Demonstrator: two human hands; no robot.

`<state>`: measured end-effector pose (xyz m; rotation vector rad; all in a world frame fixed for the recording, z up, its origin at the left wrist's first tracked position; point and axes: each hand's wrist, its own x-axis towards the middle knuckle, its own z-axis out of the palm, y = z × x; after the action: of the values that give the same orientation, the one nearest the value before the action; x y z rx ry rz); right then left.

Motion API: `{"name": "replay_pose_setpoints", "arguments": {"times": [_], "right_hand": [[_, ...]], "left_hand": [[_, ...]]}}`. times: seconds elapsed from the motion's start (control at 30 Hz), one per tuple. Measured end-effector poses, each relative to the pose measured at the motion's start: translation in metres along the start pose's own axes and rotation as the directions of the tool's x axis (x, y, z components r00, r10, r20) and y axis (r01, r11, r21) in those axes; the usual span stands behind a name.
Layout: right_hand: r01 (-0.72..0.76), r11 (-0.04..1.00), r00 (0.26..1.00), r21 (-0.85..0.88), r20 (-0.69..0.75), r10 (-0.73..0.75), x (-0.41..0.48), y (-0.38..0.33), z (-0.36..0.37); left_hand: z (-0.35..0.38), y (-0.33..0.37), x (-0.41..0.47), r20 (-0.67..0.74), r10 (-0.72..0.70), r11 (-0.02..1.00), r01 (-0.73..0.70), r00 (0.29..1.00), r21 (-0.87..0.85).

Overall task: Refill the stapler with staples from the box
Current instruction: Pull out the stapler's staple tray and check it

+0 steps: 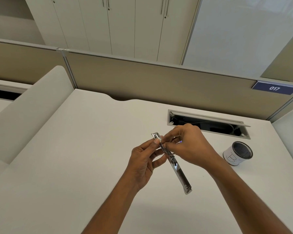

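A long silver metal stapler (178,171), opened out, hangs in the air above the white desk (74,166), its far end pointing away from me and its near end lower right. My left hand (144,164) grips its upper part between thumb and fingers. My right hand (188,146) pinches at the same upper section from the right; whether staples are between its fingertips is too small to tell. No staple box is in view.
A white cylindrical cup with a dark mesh inside (238,153) stands on the desk to the right. Behind the hands is an open cable hatch (208,123) in the desk. A beige partition with a blue "017" sign (275,88) lines the back.
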<state>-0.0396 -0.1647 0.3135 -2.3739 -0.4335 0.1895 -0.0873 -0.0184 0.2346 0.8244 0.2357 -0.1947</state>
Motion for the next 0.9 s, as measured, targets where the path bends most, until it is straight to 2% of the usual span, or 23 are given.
{"name": "replay_pose_setpoints", "arguments": {"times": [0.2,0.47,0.53,0.57,0.63,0.7,0.8,0.9], "right_hand": [[-0.043,0.959,0.998,0.278,-0.040,0.056,-0.001,0.004,-0.005],[-0.016,0.978,1.000,0.208,-0.018,0.020,0.004,0.007,-0.001],[-0.040,0.960,0.998,0.277,-0.033,0.051,0.003,0.010,0.004],[-0.066,0.926,0.995,0.371,-0.041,0.087,0.003,0.012,0.008],[-0.144,0.759,0.979,0.634,-0.021,0.203,0.001,0.019,0.017],[-0.236,0.485,0.949,0.842,0.091,0.303,0.002,0.029,0.026],[-0.354,0.152,0.896,0.923,0.288,0.339,0.000,0.046,0.047],[-0.373,-0.181,0.870,0.910,0.411,0.271,-0.003,0.056,0.071]], "left_hand": [[0.001,0.001,0.000,0.029,0.000,1.000,0.000,1.000,-0.005],[0.002,0.000,0.005,0.039,0.006,1.000,-0.006,0.999,-0.001],[0.002,0.000,0.006,0.035,0.012,1.000,-0.012,0.999,0.001],[0.002,0.001,0.007,0.027,0.014,1.000,-0.014,1.000,-0.002],[0.000,0.002,0.008,0.008,0.020,1.000,-0.020,1.000,-0.006],[-0.003,0.004,0.011,0.007,0.029,1.000,-0.029,1.000,0.006],[-0.002,0.009,0.013,0.012,0.045,0.996,-0.046,0.999,0.078],[0.002,0.014,0.016,0.010,0.045,0.979,-0.046,0.999,0.196]]}}
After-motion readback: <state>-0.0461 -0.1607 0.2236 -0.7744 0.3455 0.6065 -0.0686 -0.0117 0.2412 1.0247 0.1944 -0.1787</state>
